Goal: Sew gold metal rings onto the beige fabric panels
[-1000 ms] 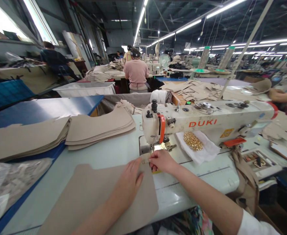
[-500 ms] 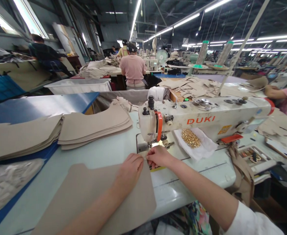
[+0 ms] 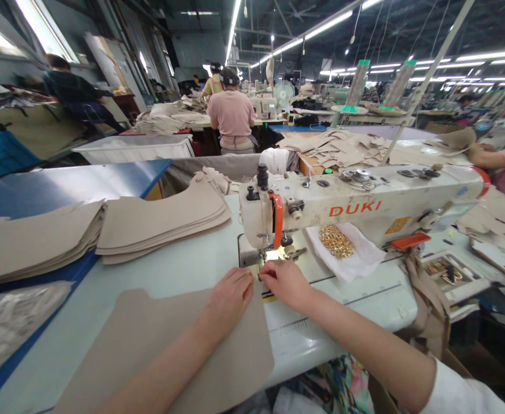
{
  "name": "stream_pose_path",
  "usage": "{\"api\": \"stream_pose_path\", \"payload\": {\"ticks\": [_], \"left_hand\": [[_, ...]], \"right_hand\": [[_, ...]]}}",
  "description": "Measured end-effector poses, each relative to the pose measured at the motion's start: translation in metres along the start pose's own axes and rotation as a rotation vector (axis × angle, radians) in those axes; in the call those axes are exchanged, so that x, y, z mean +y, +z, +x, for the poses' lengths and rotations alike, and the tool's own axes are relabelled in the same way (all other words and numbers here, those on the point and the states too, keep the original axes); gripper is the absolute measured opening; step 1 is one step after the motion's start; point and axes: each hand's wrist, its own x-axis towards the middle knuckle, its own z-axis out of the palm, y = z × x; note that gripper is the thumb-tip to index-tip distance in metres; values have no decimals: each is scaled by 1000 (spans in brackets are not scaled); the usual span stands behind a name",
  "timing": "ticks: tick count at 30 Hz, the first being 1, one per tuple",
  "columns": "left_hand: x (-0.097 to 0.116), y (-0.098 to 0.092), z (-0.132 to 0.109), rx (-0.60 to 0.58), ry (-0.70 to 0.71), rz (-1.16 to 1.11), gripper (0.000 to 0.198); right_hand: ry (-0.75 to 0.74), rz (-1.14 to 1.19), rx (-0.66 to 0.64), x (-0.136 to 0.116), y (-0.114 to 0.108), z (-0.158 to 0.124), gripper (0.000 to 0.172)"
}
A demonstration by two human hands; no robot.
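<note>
A large beige panel (image 3: 161, 328) lies on the pale table in front of the sewing machine (image 3: 356, 201) marked DUKI. My left hand (image 3: 230, 296) rests at the panel's upper edge, its fingers closed around a small beige strip (image 3: 255, 269) just before the machine's needle area. My right hand (image 3: 284, 283) is beside it, fingertips pinched at the strip's right side; what is between them is too small to make out. The lit needle plate (image 3: 275, 255) shows right behind my fingers.
Stacked beige panels (image 3: 161, 221) lie at the left. Gold rings (image 3: 336, 241) sit on a white cloth (image 3: 367, 259) under the machine arm. A parts tray (image 3: 455, 276) is at the right. Another person (image 3: 232, 115) sits ahead; a person's arm (image 3: 489, 156) shows at the right edge.
My right hand has shifted slightly right, opening a small gap between the hands. The camera view has shifted a little.
</note>
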Motion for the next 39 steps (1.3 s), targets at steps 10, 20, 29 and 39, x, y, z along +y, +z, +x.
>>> {"api": "stream_pose_path", "payload": {"ticks": [10, 20, 29, 39], "left_hand": [[-2, 4, -2, 65, -6, -58, 19], [-1, 1, 1, 44, 7, -24, 21], [-1, 5, -2, 5, 116, 155, 25], [-1, 4, -3, -3, 120, 170, 27]], "right_hand": [[-583, -508, 77, 22, -1, -37, 21], [-614, -560, 91, 19, 5, -21, 15], [-690, -573, 1, 25, -6, -35, 15], [-766, -610, 56, 24, 4, -44, 11]]}}
